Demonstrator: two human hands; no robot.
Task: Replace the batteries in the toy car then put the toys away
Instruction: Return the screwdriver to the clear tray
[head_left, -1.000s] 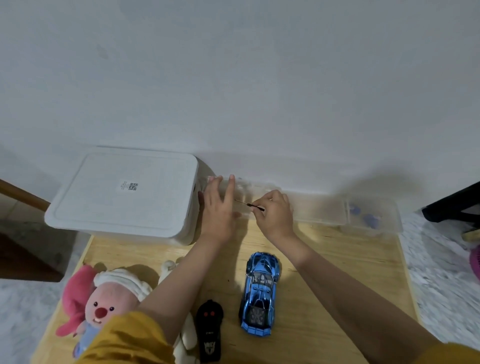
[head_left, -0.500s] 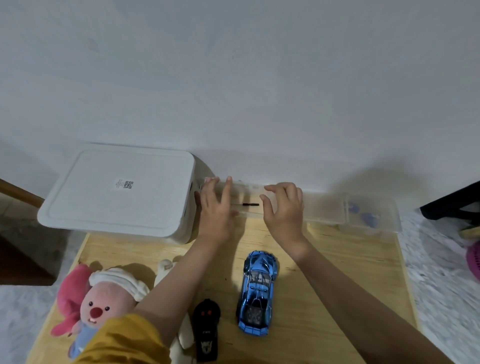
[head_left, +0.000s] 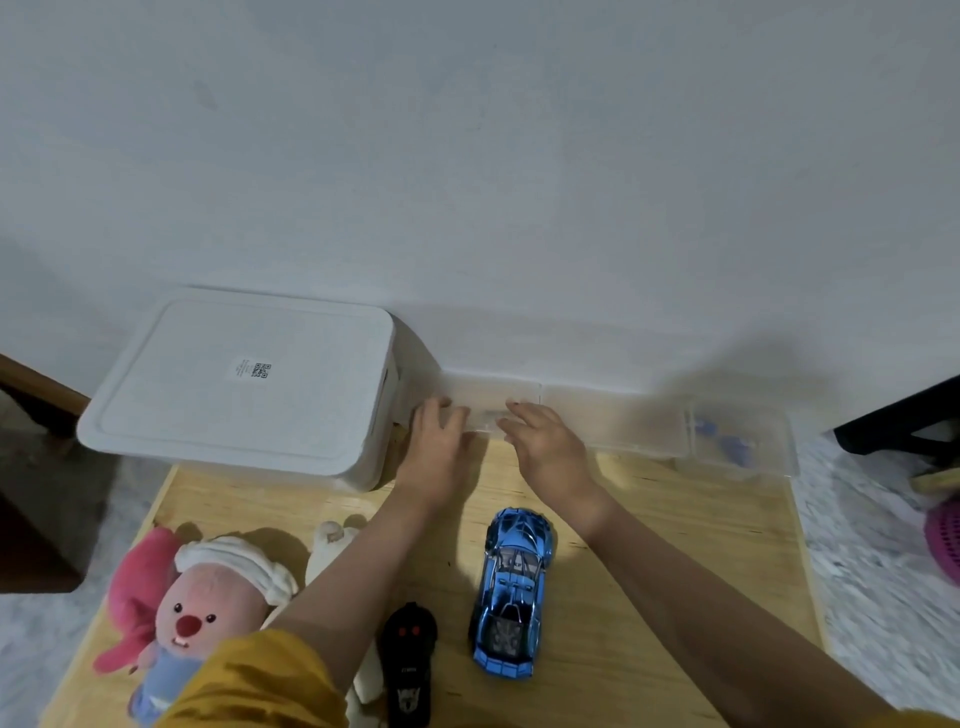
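Observation:
A shiny blue toy car (head_left: 511, 590) stands on the wooden table (head_left: 675, 571), nose toward the wall. A black remote control (head_left: 409, 660) lies to its left. Against the wall runs a long clear plastic compartment box (head_left: 623, 421). My left hand (head_left: 436, 436) and my right hand (head_left: 545, 441) both rest with flat fingers on the lid of the box's left compartment. A thin tool lies blurred under that lid between the hands. Blue pieces (head_left: 727, 441) sit in the right compartment.
A large white lidded bin (head_left: 244, 384) stands at the table's back left, touching the clear box. A pink plush toy (head_left: 197, 613) and a cream plush (head_left: 332, 540) lie at the front left. A black object (head_left: 904, 415) and a pink basket (head_left: 945, 535) are at the right.
My right hand let go of the thin dark tool, which now lies in the left compartment. Both hands then lay flat on that compartment's lid, now down over the tool.

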